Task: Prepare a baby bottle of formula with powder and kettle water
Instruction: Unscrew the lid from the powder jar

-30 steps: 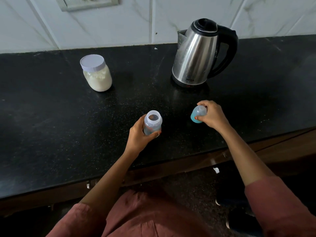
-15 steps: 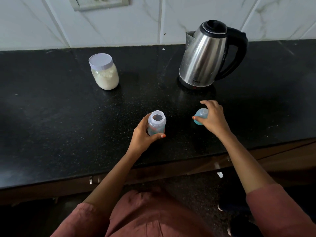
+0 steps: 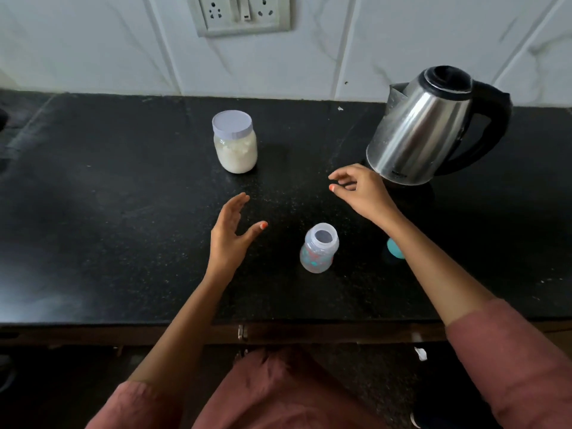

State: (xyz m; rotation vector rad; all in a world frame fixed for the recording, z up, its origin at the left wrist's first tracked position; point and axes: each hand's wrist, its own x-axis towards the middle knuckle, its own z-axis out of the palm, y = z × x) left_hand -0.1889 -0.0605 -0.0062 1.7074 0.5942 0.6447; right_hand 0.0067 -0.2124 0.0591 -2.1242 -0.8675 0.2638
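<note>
The open baby bottle (image 3: pixel 318 248) stands upright on the black counter (image 3: pixel 123 227), uncapped and free of both hands. Its teal cap (image 3: pixel 394 248) lies to the right, mostly hidden behind my right forearm. A jar of white powder (image 3: pixel 235 146) with a pale lid stands further back. The steel kettle (image 3: pixel 428 128) with a black handle stands at the back right. My left hand (image 3: pixel 232 232) hovers left of the bottle, fingers spread, holding nothing. My right hand (image 3: pixel 359 188) hovers between jar and kettle, fingers loosely curled and empty.
A wall socket plate (image 3: pixel 243 13) sits on the white tiled wall above the counter. The counter's front edge (image 3: pixel 278 323) runs just in front of my body, with a wooden cabinet below it.
My left hand has let go of the bottle and moved left and forward. My right hand has released the teal cap onto the counter and moved toward the jar. The camera has shifted left.
</note>
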